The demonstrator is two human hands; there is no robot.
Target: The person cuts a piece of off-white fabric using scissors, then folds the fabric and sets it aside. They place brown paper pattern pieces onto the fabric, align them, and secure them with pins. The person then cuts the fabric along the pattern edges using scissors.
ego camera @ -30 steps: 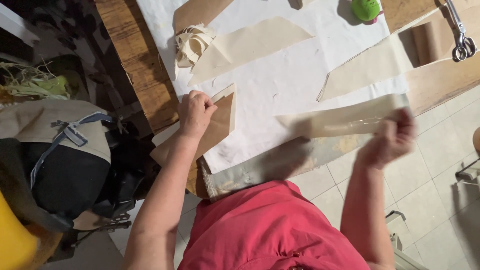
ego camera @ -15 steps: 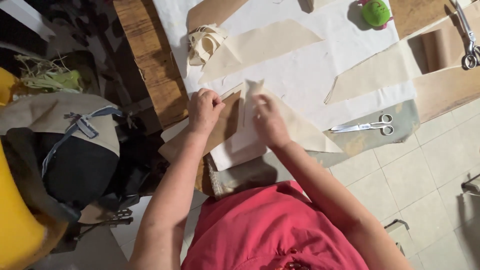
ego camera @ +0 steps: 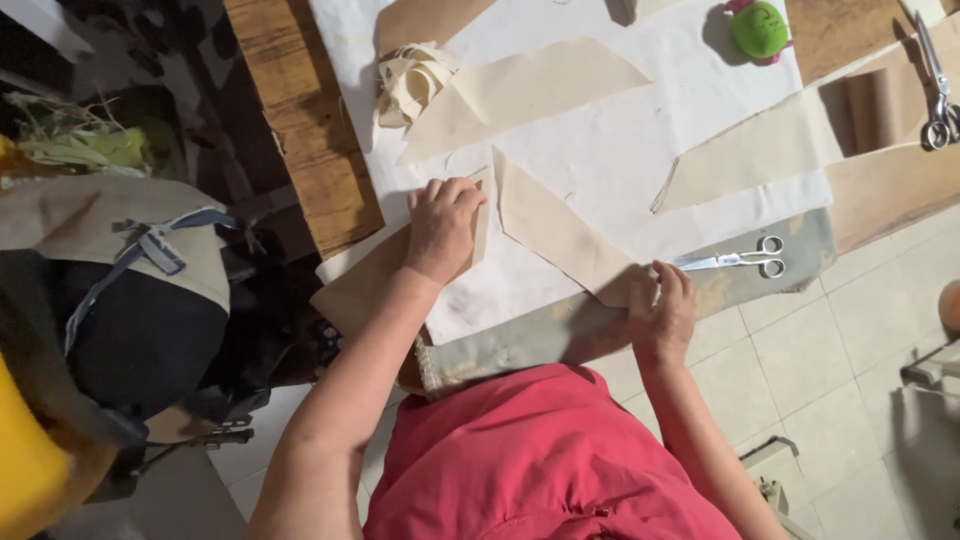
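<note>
My left hand (ego camera: 440, 225) presses with curled fingers on a tan paper pattern piece (ego camera: 365, 285) that overhangs the near left corner of the white-covered table (ego camera: 620, 150). Right beside it a cream, pointed piece of fabric (ego camera: 555, 230) lies flat on the white cover. My right hand (ego camera: 660, 310) grips that fabric's lower right corner at the table's near edge, over a grey-green cloth (ego camera: 520, 335). Small silver scissors (ego camera: 735, 260) lie just right of my right hand.
More cream fabric pieces (ego camera: 530, 85) (ego camera: 750, 150) and a bundle of strips (ego camera: 415, 75) lie farther back. A green pincushion (ego camera: 760, 28), large scissors (ego camera: 938, 110) and brown paper (ego camera: 880, 105) sit at the far right. Bags (ego camera: 130, 300) stand left; tiled floor (ego camera: 830, 380) to the right.
My right hand has moved from the fabric's tip beside my left hand down and right to its lower corner. The cream fabric now lies flat. My left hand stays on the pattern piece.
</note>
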